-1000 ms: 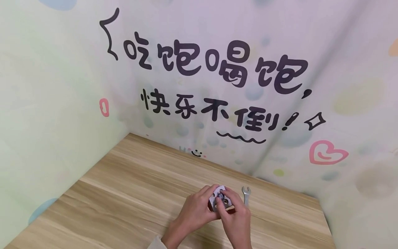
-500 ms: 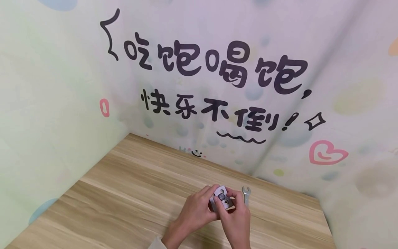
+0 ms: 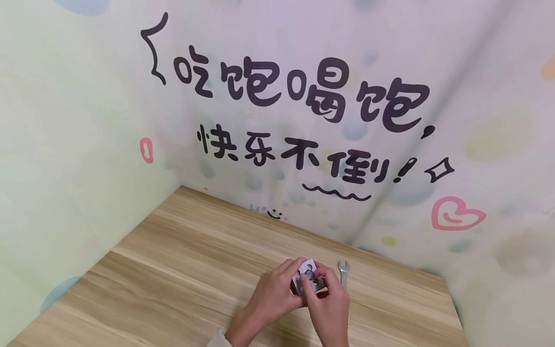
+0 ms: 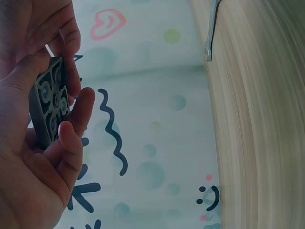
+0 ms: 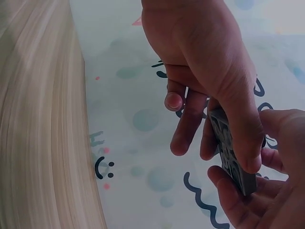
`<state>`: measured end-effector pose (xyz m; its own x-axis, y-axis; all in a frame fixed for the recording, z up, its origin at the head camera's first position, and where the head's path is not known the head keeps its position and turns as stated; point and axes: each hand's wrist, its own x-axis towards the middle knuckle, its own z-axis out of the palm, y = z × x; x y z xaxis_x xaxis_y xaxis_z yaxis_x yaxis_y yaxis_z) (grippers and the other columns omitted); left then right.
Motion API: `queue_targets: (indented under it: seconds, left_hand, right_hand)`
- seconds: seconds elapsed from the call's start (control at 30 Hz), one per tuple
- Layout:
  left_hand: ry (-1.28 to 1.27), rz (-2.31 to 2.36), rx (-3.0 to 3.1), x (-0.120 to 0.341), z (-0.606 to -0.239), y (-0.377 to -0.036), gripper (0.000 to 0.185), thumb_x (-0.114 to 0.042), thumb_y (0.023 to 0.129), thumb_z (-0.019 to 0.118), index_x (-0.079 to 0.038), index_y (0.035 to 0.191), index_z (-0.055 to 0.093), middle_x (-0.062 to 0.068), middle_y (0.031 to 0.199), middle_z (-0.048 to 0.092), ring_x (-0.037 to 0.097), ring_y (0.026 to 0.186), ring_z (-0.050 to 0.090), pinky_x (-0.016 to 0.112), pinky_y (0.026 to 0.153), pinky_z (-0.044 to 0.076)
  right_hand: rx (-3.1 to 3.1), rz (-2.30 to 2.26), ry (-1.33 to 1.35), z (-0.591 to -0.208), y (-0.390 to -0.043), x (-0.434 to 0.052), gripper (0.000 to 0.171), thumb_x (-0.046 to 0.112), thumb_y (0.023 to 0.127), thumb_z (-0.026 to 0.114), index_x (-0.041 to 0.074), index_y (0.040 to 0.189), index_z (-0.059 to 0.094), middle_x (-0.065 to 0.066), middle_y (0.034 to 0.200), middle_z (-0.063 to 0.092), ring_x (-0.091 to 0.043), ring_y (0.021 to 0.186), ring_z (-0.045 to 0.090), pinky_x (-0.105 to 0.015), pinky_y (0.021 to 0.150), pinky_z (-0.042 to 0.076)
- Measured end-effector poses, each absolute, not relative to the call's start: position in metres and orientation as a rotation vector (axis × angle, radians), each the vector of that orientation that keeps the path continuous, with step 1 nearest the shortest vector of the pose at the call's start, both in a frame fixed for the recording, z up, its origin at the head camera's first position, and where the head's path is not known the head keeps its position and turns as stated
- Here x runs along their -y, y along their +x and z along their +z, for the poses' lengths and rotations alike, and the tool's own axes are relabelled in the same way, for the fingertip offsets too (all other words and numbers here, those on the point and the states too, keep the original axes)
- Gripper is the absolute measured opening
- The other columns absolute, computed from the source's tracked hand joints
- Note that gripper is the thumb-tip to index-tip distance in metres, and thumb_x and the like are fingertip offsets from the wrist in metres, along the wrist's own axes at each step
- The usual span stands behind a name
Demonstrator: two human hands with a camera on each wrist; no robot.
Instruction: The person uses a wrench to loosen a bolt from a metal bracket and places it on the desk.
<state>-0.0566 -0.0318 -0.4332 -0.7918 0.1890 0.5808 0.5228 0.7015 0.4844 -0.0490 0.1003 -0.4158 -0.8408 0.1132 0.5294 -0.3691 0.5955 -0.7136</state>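
Note:
In the head view, my left hand (image 3: 274, 292) grips a small square metal block (image 4: 51, 102) by its edges, above the table. The face toward the head camera is pale grey, with round holes and a dark hex bolt head (image 3: 310, 274) at the centre. My right hand (image 3: 328, 303) has its thumb and forefinger at the bolt head, pinching it. Its other fingers extend loosely in the right wrist view. Seen from the left wrist, the block's other face shows raised curved ribs with dark recesses. An open-end wrench (image 3: 344, 273) lies just right of my right hand, its lower part hidden.
The wood-grain table (image 3: 208, 270) reaches back to a pale printed wall (image 3: 277, 115) with large black lettering. A second pale wall (image 3: 78, 144) bounds the table on the left.
My right thumb and forefinger shift around the bolt head, the thumb moving off to its left side and then back over it. The block and my left hand stay in place.

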Motion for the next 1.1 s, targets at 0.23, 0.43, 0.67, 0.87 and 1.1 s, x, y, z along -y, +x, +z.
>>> queue_targets:
  seconds: [0.23,0.43,0.67,0.87,1.1]
  left_hand:
    - [-0.55,-0.913,2.413,0.0322,-0.4327,-0.0565,0.071,-0.036,0.069,0.087,-0.012,0.13,0.059,-0.002,0.109,0.067,0.007,0.078,0.063,0.018,0.063,0.049]
    - [-0.55,-0.897,2.378,0.0322,-0.4331,-0.057,0.071,-0.037,0.067,0.087,-0.012,0.128,0.06,-0.002,0.105,0.067,0.007,0.076,0.062,0.019,0.061,0.048]
    - [-0.548,-0.891,2.354,0.0322,-0.4344,-0.058,0.071,-0.038,0.065,0.088,-0.014,0.126,0.061,-0.004,0.102,0.067,0.006,0.075,0.061,0.019,0.06,0.047]
    - [-0.554,-0.881,2.338,0.0322,-0.4346,-0.0584,0.072,-0.038,0.064,0.088,-0.013,0.126,0.061,-0.004,0.101,0.067,0.006,0.075,0.061,0.018,0.059,0.047]
    - [-0.554,-0.904,2.367,0.033,-0.4336,-0.058,0.071,-0.038,0.067,0.087,-0.013,0.127,0.06,-0.003,0.103,0.067,0.006,0.075,0.061,0.017,0.059,0.047]
  right_hand:
    - [2.286,1.197,0.231,-0.4157,-0.0487,-0.1006,0.02,0.006,0.079,0.08,0.012,0.091,0.065,-0.004,0.109,0.073,-0.004,0.075,0.062,-0.023,0.052,0.05]
    - [2.236,1.213,0.302,-0.418,-0.0481,-0.1024,0.021,0.002,0.079,0.079,0.007,0.097,0.07,-0.009,0.108,0.073,-0.005,0.078,0.063,-0.019,0.052,0.049]
    - [2.201,1.217,0.369,-0.4186,-0.0475,-0.1043,0.024,0.001,0.079,0.078,0.006,0.101,0.073,-0.011,0.11,0.073,-0.006,0.083,0.065,-0.016,0.053,0.049]
    - [2.209,1.208,0.391,-0.4183,-0.0479,-0.1051,0.027,-0.003,0.079,0.076,0.008,0.103,0.073,-0.011,0.112,0.072,-0.009,0.084,0.065,-0.016,0.053,0.049]
    - [2.244,1.231,0.393,-0.4168,-0.0477,-0.1055,0.03,-0.005,0.08,0.072,0.009,0.106,0.074,-0.011,0.115,0.071,-0.017,0.086,0.068,-0.019,0.053,0.05]
